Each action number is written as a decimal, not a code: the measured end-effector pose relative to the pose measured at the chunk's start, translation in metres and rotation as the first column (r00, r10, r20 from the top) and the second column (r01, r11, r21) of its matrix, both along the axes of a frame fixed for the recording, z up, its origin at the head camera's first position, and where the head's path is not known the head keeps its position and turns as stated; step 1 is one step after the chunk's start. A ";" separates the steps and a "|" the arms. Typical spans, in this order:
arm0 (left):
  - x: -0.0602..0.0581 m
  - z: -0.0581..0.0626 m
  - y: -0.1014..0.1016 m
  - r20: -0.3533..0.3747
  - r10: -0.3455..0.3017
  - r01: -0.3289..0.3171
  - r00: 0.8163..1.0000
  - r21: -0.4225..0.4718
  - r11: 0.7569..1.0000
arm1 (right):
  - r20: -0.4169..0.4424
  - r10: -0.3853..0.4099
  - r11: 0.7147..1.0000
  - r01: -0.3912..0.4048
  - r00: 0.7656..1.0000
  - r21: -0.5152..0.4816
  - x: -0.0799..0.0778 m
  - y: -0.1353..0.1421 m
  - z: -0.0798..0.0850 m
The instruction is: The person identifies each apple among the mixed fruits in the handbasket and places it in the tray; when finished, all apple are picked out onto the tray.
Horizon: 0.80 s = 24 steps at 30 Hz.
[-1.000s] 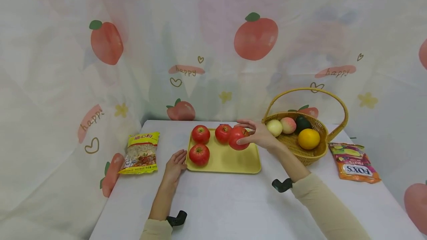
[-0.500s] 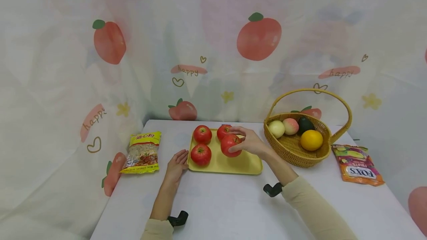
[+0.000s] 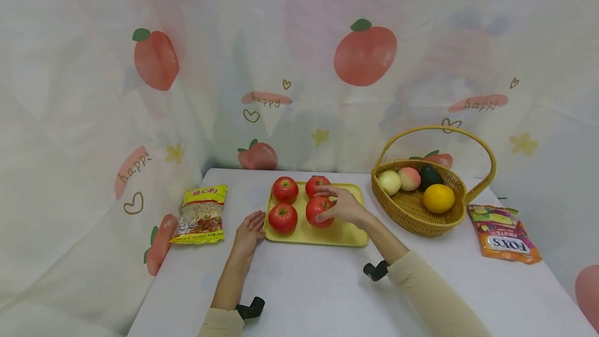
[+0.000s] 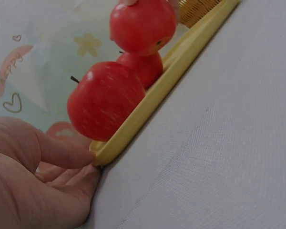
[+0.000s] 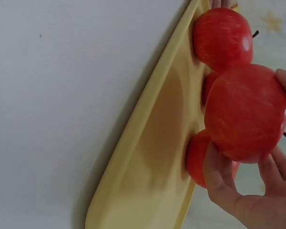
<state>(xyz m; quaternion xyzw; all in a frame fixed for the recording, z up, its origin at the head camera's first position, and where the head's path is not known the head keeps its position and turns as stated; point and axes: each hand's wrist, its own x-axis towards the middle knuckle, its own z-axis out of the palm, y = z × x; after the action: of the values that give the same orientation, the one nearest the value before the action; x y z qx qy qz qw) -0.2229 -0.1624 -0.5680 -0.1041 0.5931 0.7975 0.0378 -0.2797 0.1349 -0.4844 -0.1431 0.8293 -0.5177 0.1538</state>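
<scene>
In the head view, my right hand (image 3: 343, 206) holds a red apple (image 3: 317, 213) between thumb and fingers. The right wrist view shows this apple (image 5: 248, 114) raised a little above the yellow tray (image 5: 128, 157), casting a shadow there. Another red apple (image 3: 283, 218) sits at the tray's front left, with one (image 3: 285, 190) behind it. The third apple (image 3: 315, 186) stands at the back middle, partly hidden by my right fingers. My left hand (image 3: 248, 233) rests against the tray's left end, its fingers fairly straight. Up close, the left thumb (image 4: 69, 152) touches the tray rim (image 4: 105, 155).
A wicker basket (image 3: 412, 225) with a tall handle stands right of the tray, holding a pale round fruit (image 3: 389, 182), a peach (image 3: 409, 178), an avocado (image 3: 430, 177) and an orange (image 3: 438, 198). A yellow food packet (image 3: 200, 215) lies left; a FOX'S bag (image 3: 504, 234) lies right.
My right hand has carried its apple left and lower, from above the tray's back middle to beside the front-left apple. The left hand keeps its place at the tray's end.
</scene>
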 end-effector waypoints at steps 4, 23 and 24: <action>-0.001 0.001 0.001 -0.001 -0.003 0.003 1.000 -0.002 1.000 | -0.015 0.007 1.000 -0.007 1.000 0.023 0.000 -0.001 -0.005; 0.002 0.004 0.001 -0.002 -0.015 0.015 1.000 -0.012 1.000 | -0.039 0.019 0.998 -0.021 0.999 -0.052 -0.002 -0.008 -0.022; 0.002 0.004 0.001 -0.001 -0.015 0.015 1.000 -0.012 1.000 | -0.043 0.016 0.998 -0.018 0.999 -0.059 -0.001 -0.008 -0.022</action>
<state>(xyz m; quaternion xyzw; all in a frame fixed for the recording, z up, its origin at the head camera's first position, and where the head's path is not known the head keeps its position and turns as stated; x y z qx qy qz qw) -0.2208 -0.1613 -0.5639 -0.0994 0.5986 0.7937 0.0429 -0.2810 0.1269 -0.5063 -0.1656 0.8154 -0.5377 0.1364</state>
